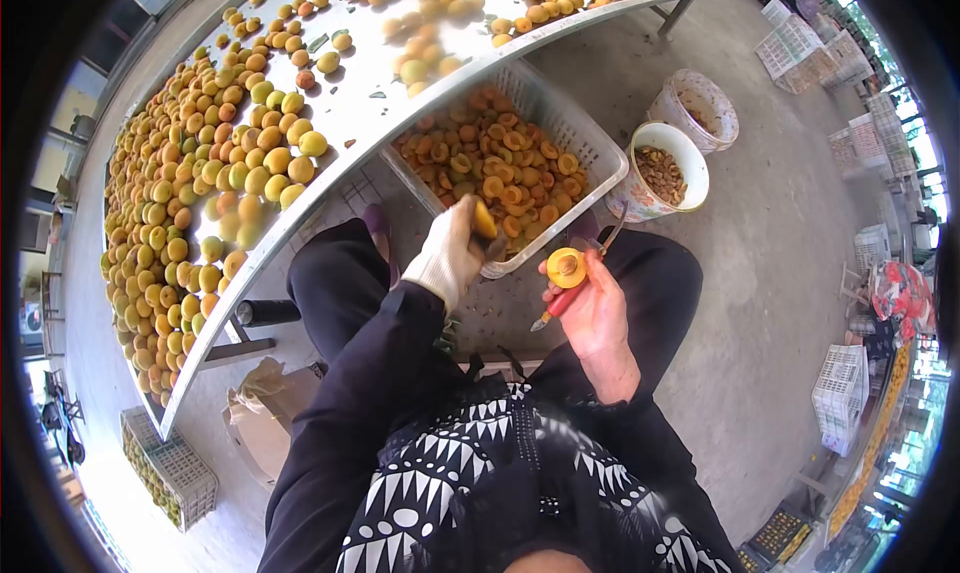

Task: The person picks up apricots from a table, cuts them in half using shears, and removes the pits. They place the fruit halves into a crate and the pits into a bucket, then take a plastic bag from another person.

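Note:
My left hand (pixel 452 253), in a white glove, is closed round a yellow apricot half (pixel 484 221) at the near edge of a white crate (pixel 612 178) of halved apricots. Bare, my right hand (pixel 592 313) holds another apricot half (pixel 566 268), cut face up with the brown pit in it. The same hand grips a red-handled tool (pixel 566 299), whose metal tip points down to the left. Part of the tool is hidden by the fingers. Above my right hand stands a white bucket (pixel 700 168) with pits inside.
A metal table (pixel 350 123) bearing whole apricots (pixel 165 213) curves across the upper left. A second bucket (pixel 725 108) stands behind the first. My knees flank the crate's near side. Crates (pixel 838 398) line the right, and one crate (pixel 195 473) stands lower left.

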{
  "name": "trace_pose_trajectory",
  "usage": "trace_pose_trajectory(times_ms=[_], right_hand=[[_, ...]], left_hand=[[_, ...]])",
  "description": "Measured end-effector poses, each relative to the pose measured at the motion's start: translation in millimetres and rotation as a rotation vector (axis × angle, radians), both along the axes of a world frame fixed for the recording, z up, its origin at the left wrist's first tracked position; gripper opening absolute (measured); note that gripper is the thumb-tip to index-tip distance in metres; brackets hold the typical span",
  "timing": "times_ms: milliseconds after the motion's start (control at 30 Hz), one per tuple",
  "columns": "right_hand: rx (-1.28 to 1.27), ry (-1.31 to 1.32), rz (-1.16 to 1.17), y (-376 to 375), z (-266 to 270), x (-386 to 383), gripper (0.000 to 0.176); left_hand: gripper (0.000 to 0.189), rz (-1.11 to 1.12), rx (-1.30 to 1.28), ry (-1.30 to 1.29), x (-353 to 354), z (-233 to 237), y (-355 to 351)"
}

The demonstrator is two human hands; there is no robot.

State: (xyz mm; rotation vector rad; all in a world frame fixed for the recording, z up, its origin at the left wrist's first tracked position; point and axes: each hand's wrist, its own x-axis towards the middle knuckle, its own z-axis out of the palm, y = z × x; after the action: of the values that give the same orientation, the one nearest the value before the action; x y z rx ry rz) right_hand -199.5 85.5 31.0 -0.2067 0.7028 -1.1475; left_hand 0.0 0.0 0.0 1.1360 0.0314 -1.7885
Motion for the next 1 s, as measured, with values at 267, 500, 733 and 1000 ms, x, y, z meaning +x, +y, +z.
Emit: trace_pose_trajectory(times_ms=[267, 500, 733, 1000], right_hand=[[-0.021, 0.222, -0.126, -9.6, 14.3, 2.9, 0.015], [-0.007, 0.248, -0.063, -18.1, 5.1, 9.4, 0.016], [-0.012, 0.124, 0.085, -13.6, 16.5, 24.3, 0.014], [-0.066, 0.149, 0.014, -5.1, 34.3, 24.9, 0.014]], left_hand=[[0.026, 0.074, -0.232, -0.454, -3.9, 0.4, -73.9], [0.055, -0.783, -0.763, -0.669, -1.8, 96.6, 23.8], [0.058, -0.702, -0.985, -1.161, -12.1, 83.6, 67.6], [0.069, -0.519, -0.925, -0.941, -9.7, 97.0, 78.4]])
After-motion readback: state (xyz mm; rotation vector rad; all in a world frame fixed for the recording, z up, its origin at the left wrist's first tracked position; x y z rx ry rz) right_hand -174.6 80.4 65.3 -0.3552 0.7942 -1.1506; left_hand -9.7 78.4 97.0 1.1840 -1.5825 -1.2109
